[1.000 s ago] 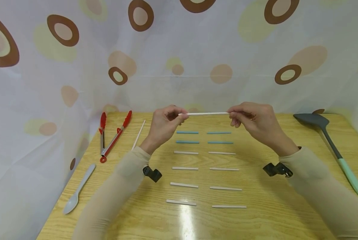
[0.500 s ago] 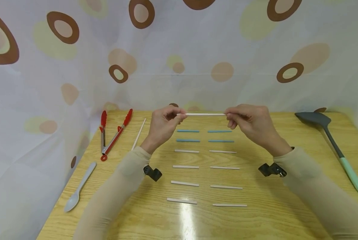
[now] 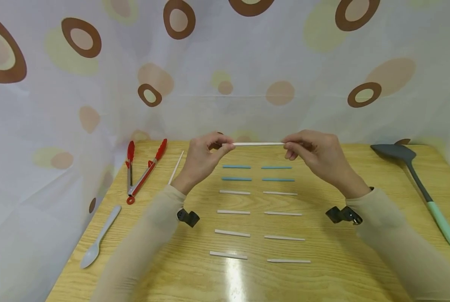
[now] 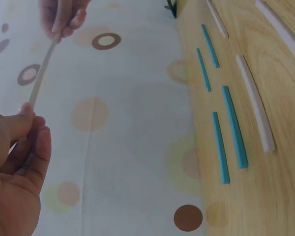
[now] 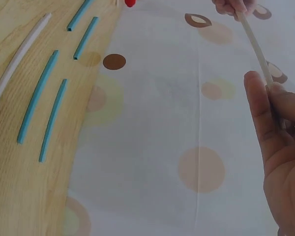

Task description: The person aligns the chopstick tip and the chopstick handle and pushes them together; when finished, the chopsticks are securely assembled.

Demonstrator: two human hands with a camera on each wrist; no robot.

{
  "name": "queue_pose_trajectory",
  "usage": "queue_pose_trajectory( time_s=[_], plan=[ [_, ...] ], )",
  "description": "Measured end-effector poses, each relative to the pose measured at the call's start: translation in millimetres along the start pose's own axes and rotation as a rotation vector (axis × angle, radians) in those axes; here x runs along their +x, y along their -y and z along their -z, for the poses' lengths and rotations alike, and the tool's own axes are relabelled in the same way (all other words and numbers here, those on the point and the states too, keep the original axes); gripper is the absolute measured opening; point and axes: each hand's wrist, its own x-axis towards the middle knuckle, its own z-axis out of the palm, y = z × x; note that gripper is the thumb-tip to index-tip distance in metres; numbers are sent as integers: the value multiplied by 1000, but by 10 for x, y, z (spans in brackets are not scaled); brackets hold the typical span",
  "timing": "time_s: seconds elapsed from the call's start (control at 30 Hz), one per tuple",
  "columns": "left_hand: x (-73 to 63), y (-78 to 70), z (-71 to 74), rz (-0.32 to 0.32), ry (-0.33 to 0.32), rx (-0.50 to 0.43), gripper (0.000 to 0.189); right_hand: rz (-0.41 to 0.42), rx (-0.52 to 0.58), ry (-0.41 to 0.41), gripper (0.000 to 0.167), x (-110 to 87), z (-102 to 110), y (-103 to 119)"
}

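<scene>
A slim white stick (image 3: 258, 144) is held up off the wooden counter (image 3: 334, 272), its long axis running left to right and almost level, so that in the head view it lines up closely with the counter's far edge. The two hands are apart, one at each end: the left hand (image 3: 203, 157) pinches the left end between thumb and fingers, and the right hand (image 3: 319, 157) pinches the right end the same way. The middle of the stick is bare and looks straight. Seen from the left wrist, it slants up and to the right from the near hand to the far one; from the right wrist, it slants up and to the left. Below it, four blue pieces (image 3: 236, 167) lie in two rows of two, with eight short white pieces (image 3: 234, 212) in four rows nearer the person, all roughly parallel to the held stick. Another white stick (image 3: 176, 167) lies beside the left hand, pointing away and slightly right. Farther left are red-tipped tongs (image 3: 146, 178), hinge end toward the person, and a grey spoon (image 3: 99, 239), bowl nearest. On the right, a dark turner (image 3: 417, 178) lies with its mint handle toward the person. Patterned cloth (image 3: 247, 58) hangs behind.
</scene>
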Motion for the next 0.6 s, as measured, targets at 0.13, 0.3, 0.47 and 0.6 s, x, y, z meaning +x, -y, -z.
queue_pose_trajectory(
  time_s=[0.13,0.3,0.47,0.6],
  plan=[
    [34,-32,61,-126,26,106,13,-85,35,8,21,6,-2,12],
    [24,-50,72,-264,53,224,12,-182,76,16,14,7,-23,9],
    [-5,-105,63,-297,82,309,12,-187,54,24,12,19,-56,8],
    [-8,-153,32,-304,103,367,11,-116,8,26,11,54,-109,18]
  ],
)
